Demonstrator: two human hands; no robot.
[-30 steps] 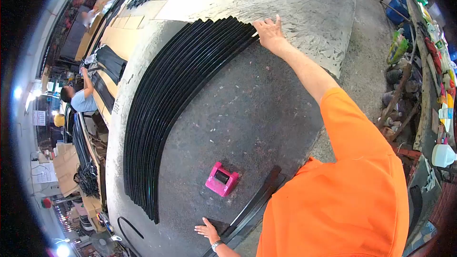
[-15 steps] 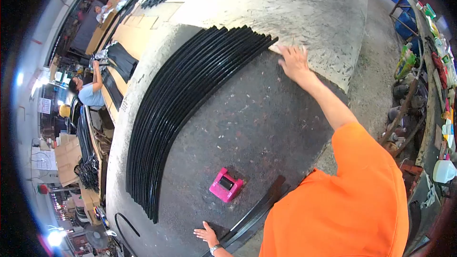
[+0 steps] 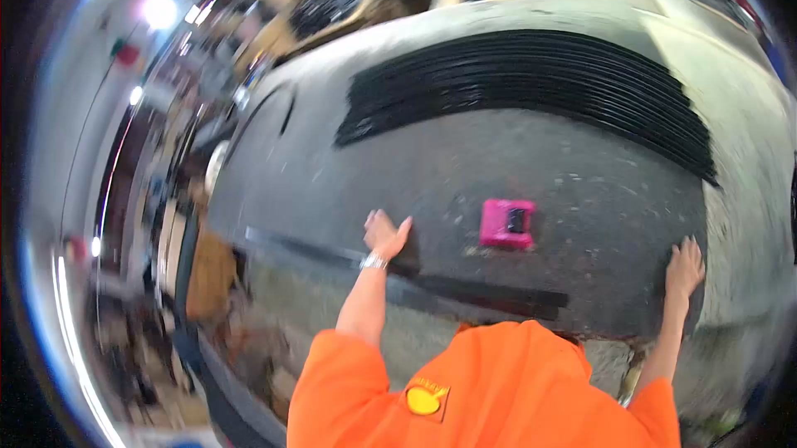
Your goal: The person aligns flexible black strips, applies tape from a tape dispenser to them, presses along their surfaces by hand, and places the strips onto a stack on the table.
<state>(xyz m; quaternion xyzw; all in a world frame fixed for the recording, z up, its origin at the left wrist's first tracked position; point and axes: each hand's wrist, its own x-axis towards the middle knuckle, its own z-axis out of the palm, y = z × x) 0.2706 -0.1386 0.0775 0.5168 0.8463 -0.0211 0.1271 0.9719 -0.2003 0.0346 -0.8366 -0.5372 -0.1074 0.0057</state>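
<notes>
My left hand [image 3: 386,235], wearing a metal-banded wristwatch [image 3: 374,261], is over the dark tabletop [image 3: 432,166] near its front edge, thumb spread and holding nothing. Close below it lie flat black strips [image 3: 498,294] along that edge. My right hand [image 3: 685,267] is low at the right side of the dark surface, its fingers stretched out and nothing in it. Between the hands sits a bright pink block-shaped object [image 3: 496,222] with a black piece [image 3: 516,220] on it. Beyond, a wide row of long black tubes or rods [image 3: 531,74] lies side by side in a curve.
A thin black curved strip [image 3: 289,107] lies at the table's far left. Past the far edge are a heap of black material [image 3: 340,4] and cardboard. A pale surface [image 3: 739,116] adjoins on the right. The left side is cluttered and blurred.
My view has swung toward the left. My right hand has come away from the end of the black tubes to the near right edge. My left hand has reached further over the table.
</notes>
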